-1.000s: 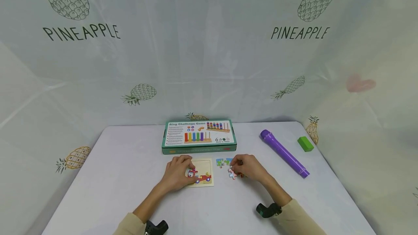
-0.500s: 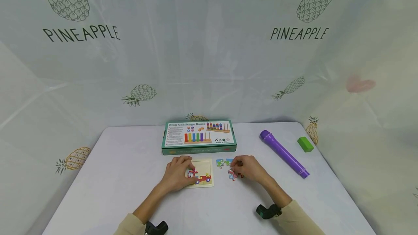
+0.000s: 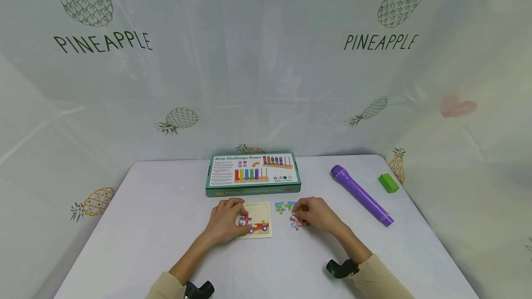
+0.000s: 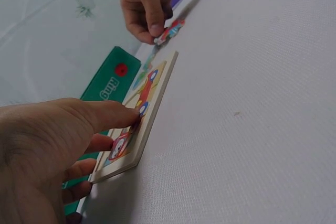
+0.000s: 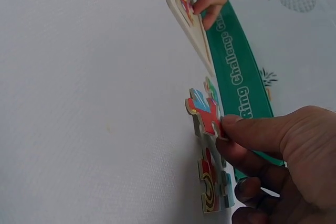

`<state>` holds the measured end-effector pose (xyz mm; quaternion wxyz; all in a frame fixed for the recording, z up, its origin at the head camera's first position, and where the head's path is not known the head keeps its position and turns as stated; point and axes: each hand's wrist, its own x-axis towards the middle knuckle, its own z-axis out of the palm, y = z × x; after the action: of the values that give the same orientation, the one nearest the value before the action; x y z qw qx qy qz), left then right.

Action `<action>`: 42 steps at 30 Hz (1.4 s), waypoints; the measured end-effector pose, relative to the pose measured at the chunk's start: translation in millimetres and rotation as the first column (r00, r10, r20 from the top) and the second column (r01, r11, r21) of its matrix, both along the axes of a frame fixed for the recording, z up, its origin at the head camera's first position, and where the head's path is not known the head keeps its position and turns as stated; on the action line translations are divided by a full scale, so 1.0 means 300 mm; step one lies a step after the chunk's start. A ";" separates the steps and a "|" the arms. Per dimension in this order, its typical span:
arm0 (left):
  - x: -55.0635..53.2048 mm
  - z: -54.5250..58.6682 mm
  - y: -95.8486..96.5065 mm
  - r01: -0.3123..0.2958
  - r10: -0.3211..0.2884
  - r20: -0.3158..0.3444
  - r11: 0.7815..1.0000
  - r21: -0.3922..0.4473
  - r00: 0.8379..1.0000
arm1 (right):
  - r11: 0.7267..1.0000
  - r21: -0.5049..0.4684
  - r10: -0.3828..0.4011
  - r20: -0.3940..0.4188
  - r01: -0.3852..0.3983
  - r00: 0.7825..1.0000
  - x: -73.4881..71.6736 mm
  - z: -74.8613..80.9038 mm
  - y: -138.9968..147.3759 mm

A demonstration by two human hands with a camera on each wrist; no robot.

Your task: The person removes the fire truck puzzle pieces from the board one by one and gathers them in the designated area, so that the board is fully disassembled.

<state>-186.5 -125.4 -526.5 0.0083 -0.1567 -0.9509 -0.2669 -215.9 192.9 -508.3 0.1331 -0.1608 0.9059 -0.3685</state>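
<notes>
My left hand (image 3: 226,221) holds the left side of a small wooden puzzle board (image 3: 261,210). In the left wrist view its thumb presses on the red vehicle picture, while the other fingers lie along the board's far side. To the right, my right hand (image 3: 319,214) pinches a red and blue puzzle piece (image 5: 203,112) by one edge between thumb and index finger. That piece is tilted up over the table. Another red piece with a yellow curve (image 5: 209,182) lies beneath the right fingers. Blue and green puzzle pieces (image 3: 280,207) lie between the board and this hand.
Behind the board lies a green Ring Challenge Game box (image 3: 253,191). A purple tube with a rounded head (image 3: 361,195) lies slanted at the right, and a green block (image 3: 389,183) sits near the table's right edge. A pineapple-printed curtain (image 3: 266,82) hangs behind the white table (image 3: 166,206).
The piece in my right hand has tilted slightly, showing more red than a second ago. Both hands otherwise stay in nearly the same places, and the board has not moved.
</notes>
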 end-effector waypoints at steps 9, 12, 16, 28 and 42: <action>0.001 -0.001 -0.001 0.001 -0.001 0.000 1.000 0.002 1.000 | 0.999 0.001 0.039 -0.017 -0.039 0.999 0.002 0.006 0.001; 0.002 0.001 0.000 0.001 -0.001 0.000 1.000 0.000 1.000 | 0.998 0.009 0.058 -0.017 -0.058 0.998 0.005 0.008 0.001; 0.003 0.000 0.000 0.001 -0.001 0.002 1.000 0.001 1.000 | 0.997 0.019 0.081 -0.019 -0.081 0.997 0.008 0.010 0.001; 0.004 0.004 -0.002 0.002 -0.002 0.006 1.000 0.000 1.000 | 0.999 0.021 0.025 -0.026 -0.024 0.999 -0.001 0.011 -0.002; 0.004 0.007 -0.001 0.007 -0.007 -0.001 1.000 0.002 1.000 | 1.000 0.023 -0.018 -0.034 0.019 0.999 0.000 0.009 -0.010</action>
<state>-185.4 -125.7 -524.5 0.0080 -0.1603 -0.9499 -0.2681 -215.8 190.0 -505.6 0.1164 -0.1568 0.9137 -0.3565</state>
